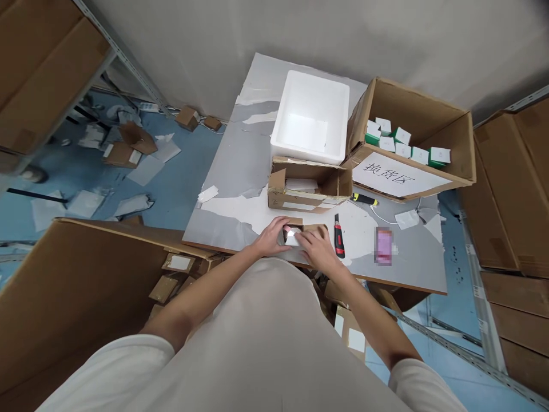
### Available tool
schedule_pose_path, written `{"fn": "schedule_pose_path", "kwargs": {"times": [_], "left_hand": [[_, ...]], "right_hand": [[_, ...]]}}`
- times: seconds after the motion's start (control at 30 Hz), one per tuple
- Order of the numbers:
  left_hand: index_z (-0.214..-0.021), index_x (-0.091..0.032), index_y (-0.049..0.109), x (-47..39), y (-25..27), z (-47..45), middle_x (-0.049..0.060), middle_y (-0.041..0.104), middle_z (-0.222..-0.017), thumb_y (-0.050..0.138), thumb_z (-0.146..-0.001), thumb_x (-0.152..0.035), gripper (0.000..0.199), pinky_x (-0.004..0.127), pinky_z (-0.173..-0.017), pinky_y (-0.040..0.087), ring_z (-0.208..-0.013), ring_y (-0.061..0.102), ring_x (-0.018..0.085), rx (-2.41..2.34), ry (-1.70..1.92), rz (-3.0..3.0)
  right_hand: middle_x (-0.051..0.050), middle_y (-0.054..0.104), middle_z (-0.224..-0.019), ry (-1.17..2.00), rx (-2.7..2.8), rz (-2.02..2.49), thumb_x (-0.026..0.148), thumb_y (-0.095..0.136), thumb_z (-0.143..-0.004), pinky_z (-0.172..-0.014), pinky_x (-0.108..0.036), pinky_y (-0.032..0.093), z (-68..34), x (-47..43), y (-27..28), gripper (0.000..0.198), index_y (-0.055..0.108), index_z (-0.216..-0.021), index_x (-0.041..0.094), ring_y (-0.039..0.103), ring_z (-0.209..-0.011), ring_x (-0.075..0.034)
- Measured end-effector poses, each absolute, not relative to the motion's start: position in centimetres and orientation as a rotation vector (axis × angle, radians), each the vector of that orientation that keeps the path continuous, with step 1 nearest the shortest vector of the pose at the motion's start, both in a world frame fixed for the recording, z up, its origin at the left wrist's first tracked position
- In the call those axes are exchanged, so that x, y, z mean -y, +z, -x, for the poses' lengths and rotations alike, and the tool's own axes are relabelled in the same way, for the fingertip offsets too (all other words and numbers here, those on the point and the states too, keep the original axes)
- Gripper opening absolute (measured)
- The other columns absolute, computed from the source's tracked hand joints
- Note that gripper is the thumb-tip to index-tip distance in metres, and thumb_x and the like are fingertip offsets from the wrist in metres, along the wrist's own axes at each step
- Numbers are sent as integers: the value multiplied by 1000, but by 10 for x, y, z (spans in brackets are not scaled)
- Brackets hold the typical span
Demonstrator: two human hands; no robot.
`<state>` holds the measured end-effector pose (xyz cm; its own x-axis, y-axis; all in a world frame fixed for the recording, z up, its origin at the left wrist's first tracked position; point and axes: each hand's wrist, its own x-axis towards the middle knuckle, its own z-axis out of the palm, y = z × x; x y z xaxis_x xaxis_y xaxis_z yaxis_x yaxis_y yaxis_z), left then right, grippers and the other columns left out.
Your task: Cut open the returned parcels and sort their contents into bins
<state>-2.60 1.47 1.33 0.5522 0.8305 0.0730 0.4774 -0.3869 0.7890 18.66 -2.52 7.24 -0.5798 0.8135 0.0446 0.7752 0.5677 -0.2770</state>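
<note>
At the table's front edge, my left hand (272, 237) holds the left side of a small open cardboard box (295, 221), its fingers and thumb curved around it. Inside the box shows a shiny white, rounded object (293, 235), its kind not clear, with a bit of pink beside it. My right hand (318, 247) reaches over from the right, its fingers bent against the white object. A brown cardboard flap partly shows behind that hand. Just to its right lies a red and black utility knife (338, 236).
Behind my hands stand a narrow carton (309, 200), a white foam box (278, 129) and a large labelled carton (463, 143) holding several small white-green boxes (403, 135). A yellow-black cutter (364, 199) and a blurred pink item (383, 246) lie rightward. A big carton (98, 234) stands left.
</note>
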Motion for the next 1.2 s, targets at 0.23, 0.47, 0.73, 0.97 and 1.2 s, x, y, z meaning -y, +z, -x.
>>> {"fn": "schedule_pose_path", "kwargs": {"times": [0.23, 0.47, 0.73, 0.97, 1.2], "left_hand": [[-140, -12, 29, -17, 13, 25, 18, 39, -142, 73, -66, -36, 89, 45, -111, 34, -135, 36, 28, -967, 569, -2028], [-142, -12, 25, -19, 18, 24, 20, 32, -146, 78, -54, -57, 112, 48, -112, 32, -137, 31, 32, -935, 512, -2023], [-133, -15, 35, -9, 7, 11, 18, 43, -135, 74, -61, -35, 85, 49, -105, 40, -129, 42, 31, -1007, 726, -1982], [-129, -14, 40, -4, -3, 9, 19, 47, -132, 78, -51, -36, 90, 50, -102, 40, -125, 45, 34, -1012, 715, -1983], [-127, -12, 43, -2, -3, 8, 19, 52, -125, 76, -52, -37, 86, 49, -99, 40, -118, 49, 34, -1066, 718, -1991]], "right_hand": [[-8, 66, -96, 246, 2588, 1282, 12, 37, -92, -98, -46, 42, -190, 63, 36, 31, 64, -101, 24, 59, -91, -21], [-9, 67, -101, 291, 2467, 1261, 14, 36, -92, -94, -46, 47, -193, 70, 38, 32, 64, -106, 22, 59, -98, -23], [-12, 61, -109, 450, 2584, 1830, 29, 48, -91, -80, -38, 42, -150, 19, 91, 34, 55, -124, 25, 56, -97, -26], [-18, 62, -105, 479, 2781, 2269, 30, 55, -88, -76, -36, 40, -115, 9, 100, 40, 51, -125, 20, 59, -95, -27], [-16, 67, -96, 617, 2864, 2141, 19, 49, -85, -69, -32, 42, -114, -2, 106, 37, 55, -121, 16, 63, -89, -26]]}}
